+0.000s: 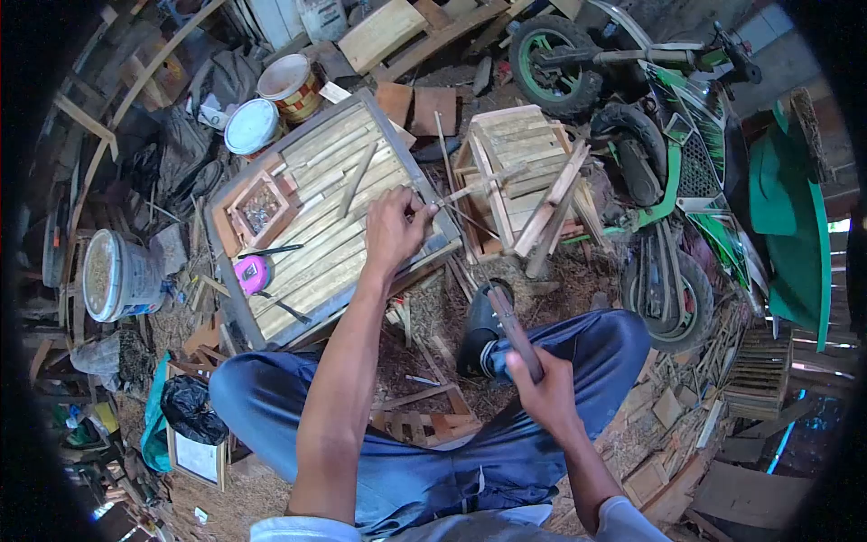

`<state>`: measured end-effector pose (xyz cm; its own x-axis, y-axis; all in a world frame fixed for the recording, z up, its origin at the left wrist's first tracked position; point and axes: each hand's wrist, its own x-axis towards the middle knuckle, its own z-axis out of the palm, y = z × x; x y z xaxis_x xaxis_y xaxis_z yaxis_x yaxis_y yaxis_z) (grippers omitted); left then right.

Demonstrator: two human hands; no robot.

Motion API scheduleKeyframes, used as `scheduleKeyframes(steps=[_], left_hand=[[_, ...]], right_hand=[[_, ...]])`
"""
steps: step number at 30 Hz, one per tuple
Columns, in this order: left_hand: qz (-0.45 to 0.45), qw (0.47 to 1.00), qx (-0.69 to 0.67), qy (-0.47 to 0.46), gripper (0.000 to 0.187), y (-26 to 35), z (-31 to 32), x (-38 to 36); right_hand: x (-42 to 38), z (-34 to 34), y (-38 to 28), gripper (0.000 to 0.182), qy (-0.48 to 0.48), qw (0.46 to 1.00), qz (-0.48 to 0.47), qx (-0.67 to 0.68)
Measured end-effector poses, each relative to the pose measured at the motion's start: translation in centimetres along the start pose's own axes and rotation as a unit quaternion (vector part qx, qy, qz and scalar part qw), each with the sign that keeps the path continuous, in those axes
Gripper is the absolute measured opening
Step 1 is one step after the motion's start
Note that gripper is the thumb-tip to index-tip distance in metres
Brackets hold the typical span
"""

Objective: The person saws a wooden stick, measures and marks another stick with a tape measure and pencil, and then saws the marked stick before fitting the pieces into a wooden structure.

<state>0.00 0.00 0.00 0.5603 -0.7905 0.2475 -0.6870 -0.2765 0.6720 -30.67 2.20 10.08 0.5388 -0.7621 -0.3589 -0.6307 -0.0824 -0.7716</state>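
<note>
My left hand point(397, 230) rests at the right side of a slatted wooden panel point(348, 316) with a grey frame, its thumb and fingers pinched together near the edge. Whatever lies between those fingertips is too small to make out. A thin wooden stick point(492, 181) runs right from beside the thumb. My right hand point(546, 390) is closed round a long, narrow dark hand tool point(515, 330), held upright over my right leg. On the panel lie a loose wood strip point(358, 181), a pink tape measure point(252, 273), a black pen point(275, 250) and a small wooden box point(262, 210) of metal bits.
Right of the panel stands a small slatted wooden piece point(519, 149) with loose sticks across it. A green motorbike point(691, 154) is beyond it. Buckets point(126, 275) stand at the left, paint tubs point(289, 86) behind the panel. Wood scraps point(668, 406) litter the ground.
</note>
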Motion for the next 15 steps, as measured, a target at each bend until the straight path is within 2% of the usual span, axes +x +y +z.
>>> scheduleKeyframes(steps=[2,3,5,6,10,14,15], left_hand=[[0.005,1.000,0.017,-0.005,0.030,-1.0,-1.3,0.1],[-0.006,0.995,-0.099,0.030,0.030,3.9,6.0,0.3],[0.005,0.999,-0.044,0.024,0.029,1.6,2.5,0.0],[0.005,1.000,-0.012,0.015,0.028,0.6,0.7,-0.3],[0.003,0.999,-0.023,0.033,0.028,0.4,0.8,1.0],[-0.006,1.000,-0.011,0.008,0.033,0.3,0.8,0.4],[-0.014,1.000,-0.010,0.000,0.032,0.6,0.6,0.3]], right_hand=[[-0.5,1.0,-0.4,0.024,0.001,0.994,-0.107,0.033],[-1.4,-5.3,-0.2,0.023,0.044,0.991,-0.100,-0.080],[-1.3,-1.6,-1.8,0.022,0.054,0.992,-0.116,-0.017],[-1.1,0.0,-3.5,0.026,0.080,0.992,-0.090,0.027],[0.9,0.9,-6.0,0.026,0.124,0.985,-0.115,0.016],[0.7,-0.1,-8.3,0.030,0.105,0.989,-0.106,0.007],[0.7,-0.4,-7.1,0.030,0.100,0.990,-0.090,0.041]])
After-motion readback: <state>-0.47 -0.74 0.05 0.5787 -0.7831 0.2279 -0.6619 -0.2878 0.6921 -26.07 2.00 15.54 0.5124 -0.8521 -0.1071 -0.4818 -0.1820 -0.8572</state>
